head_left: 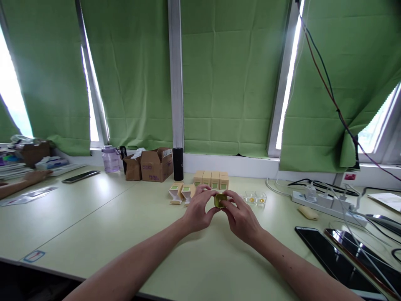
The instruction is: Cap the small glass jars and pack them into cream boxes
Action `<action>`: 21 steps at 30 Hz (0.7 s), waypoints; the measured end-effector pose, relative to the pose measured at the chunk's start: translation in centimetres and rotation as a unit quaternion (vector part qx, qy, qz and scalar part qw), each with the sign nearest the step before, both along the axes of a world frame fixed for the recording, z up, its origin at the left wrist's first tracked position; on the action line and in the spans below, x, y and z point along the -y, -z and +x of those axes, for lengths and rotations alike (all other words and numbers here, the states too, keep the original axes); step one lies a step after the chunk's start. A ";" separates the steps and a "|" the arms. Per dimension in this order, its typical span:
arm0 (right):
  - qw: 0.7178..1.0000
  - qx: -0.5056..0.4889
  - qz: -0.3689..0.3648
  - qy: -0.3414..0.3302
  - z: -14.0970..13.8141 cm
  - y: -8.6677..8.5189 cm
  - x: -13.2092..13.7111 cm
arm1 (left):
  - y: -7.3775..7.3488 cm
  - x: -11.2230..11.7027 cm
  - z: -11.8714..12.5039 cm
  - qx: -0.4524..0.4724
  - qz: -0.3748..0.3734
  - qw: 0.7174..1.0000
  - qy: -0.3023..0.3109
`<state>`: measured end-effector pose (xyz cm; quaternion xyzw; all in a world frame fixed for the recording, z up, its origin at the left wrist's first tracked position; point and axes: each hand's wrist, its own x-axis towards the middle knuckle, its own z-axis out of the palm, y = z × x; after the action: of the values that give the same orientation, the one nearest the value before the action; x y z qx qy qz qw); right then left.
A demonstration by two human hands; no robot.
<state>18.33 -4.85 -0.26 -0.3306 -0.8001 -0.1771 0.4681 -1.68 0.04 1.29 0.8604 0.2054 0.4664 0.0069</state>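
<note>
Above pale tabletop (103,225) | hands (199,211) hold green container (217,198) | green blinds (234,83) behind

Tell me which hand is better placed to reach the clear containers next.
Probably the right hand: the clear containers stand just beyond it; the left hand is farther off. Both hold the green box.

An office or similar shared workroom is indicated by a long pale tabletop (84,228), at which a second person's forearm (15,186) is seen at the left. Windows (12,83) are fitted with green blinds (225,83), and a loaded power strip (328,205) is placed on the right beside dark-screened devices (335,259). Cardboard boxes (156,166), a lilac bottle (110,161) and hanging cables (338,110) are noted near the window wall (206,161).
</note>
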 end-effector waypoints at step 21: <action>0.959 -0.207 -0.163 -0.104 -0.4 0.2 -0.7 | -0.4 0.1 -0.1 0.006 -0.014 1.000 -0.010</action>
<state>17.89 -4.20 -0.49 -0.3470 -0.7336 0.0780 0.5791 -1.79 -0.05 1.70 0.8555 0.2204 0.4683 0.0153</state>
